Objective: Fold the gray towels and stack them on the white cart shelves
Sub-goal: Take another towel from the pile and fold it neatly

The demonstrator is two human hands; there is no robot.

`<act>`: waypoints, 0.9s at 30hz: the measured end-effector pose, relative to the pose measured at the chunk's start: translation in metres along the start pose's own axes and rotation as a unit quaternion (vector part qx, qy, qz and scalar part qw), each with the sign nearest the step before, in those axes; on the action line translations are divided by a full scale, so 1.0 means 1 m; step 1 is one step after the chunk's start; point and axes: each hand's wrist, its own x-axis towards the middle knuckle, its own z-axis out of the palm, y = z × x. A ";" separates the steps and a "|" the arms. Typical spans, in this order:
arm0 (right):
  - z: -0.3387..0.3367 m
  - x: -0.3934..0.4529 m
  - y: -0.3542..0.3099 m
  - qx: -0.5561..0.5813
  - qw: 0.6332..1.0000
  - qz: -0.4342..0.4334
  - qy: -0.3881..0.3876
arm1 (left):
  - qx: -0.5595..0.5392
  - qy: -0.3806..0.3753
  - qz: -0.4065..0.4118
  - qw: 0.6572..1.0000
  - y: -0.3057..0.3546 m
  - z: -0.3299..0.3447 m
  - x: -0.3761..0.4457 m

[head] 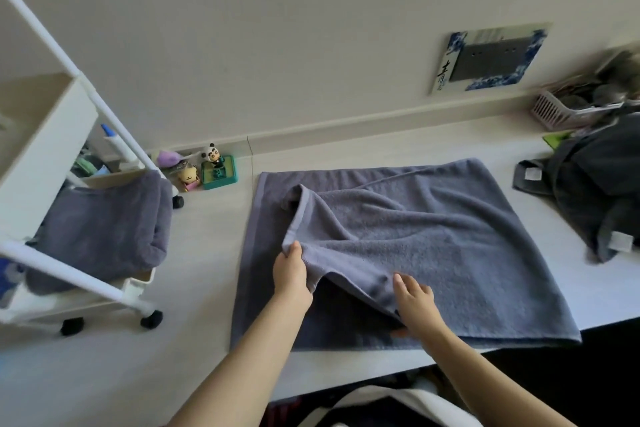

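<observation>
Head view: a large blue-gray terry towel (pixel 433 239) spread on the white tabletop (pixel 194 288), centre of frame, its upper layer partly drawn over the lower one and rumpled with soft ridges running toward one o'clock. Left hand (pixel 291 274) at six o'clock of the cloth, thumb and fingers pinching the banded hem and lifting it so that a dark pocket gapes beneath. Right hand (pixel 415 298) just toward four o'clock of the left, fingers loosely spread on top of the same hem; thumb tucked out of sight, so pinching or merely pressing cannot be told. At nine o'clock, a white wheeled cart (pixel 45 135) with a folded gray towel (pixel 104 229) already lying on its lower shelf. Beyond, at eleven o'clock, small toy figures (pixel 207 166) against the wall. At three o'clock, a heap of darker gray cloth (pixel 595 191), probably more towels waiting, and a pink slatted basket (pixel 557 111) behind it. Handling, as a judgement: soft, limp, moderately light, not slippery and not fragile; sure to sag and crease wherever unsupported. Best taken at the stitched hem, near both corners, then kept taut while laying the fold flat.
</observation>
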 end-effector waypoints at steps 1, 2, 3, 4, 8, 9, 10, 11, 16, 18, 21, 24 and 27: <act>0.000 -0.001 0.001 0.011 0.999 0.003 0.030 | -0.039 -0.013 -0.024 0.999 0.005 0.003 -0.002; -0.001 -0.001 0.003 0.007 0.998 -0.006 0.070 | -0.070 -0.030 -0.036 0.996 0.012 0.006 -0.005; -0.003 -0.002 0.005 0.004 0.993 -0.023 0.113 | -0.094 -0.048 -0.038 0.994 0.019 0.008 -0.010; -0.006 -0.003 0.007 0.006 0.987 -0.049 0.152 | -0.112 -0.062 -0.037 0.991 0.027 0.010 -0.018; -0.011 -0.010 0.006 -0.049 0.953 -0.150 0.258 | -0.137 -0.079 0.005 0.987 0.068 -0.005 -0.050; -0.009 -0.012 0.005 -0.082 0.942 -0.167 0.279 | -0.127 -0.079 0.034 0.988 0.076 -0.014 -0.052; -0.008 -0.013 0.005 -0.111 0.933 -0.177 0.293 | -0.103 -0.072 0.067 0.990 0.082 -0.025 -0.051; -0.006 -0.015 0.005 -0.137 0.928 -0.180 0.297 | -0.070 -0.053 0.095 0.992 0.084 -0.038 -0.047; 0.007 -0.015 0.020 -0.248 0.928 -0.148 0.236 | 0.301 0.047 0.142 0.942 0.044 -0.102 0.010; 0.010 -0.014 0.023 -0.277 0.925 -0.133 0.222 | 0.434 0.042 0.131 0.890 0.015 -0.118 0.029; 0.013 -0.013 0.025 -0.304 0.917 -0.136 0.220 | 0.505 0.067 0.170 0.844 -0.007 -0.127 0.037; 0.011 -0.011 0.028 -0.329 0.906 -0.149 0.218 | 0.511 0.096 0.202 0.830 -0.013 -0.128 0.034; 0.009 -0.010 0.032 -0.358 0.895 -0.167 0.206 | 0.494 0.116 0.221 0.833 -0.017 -0.131 0.034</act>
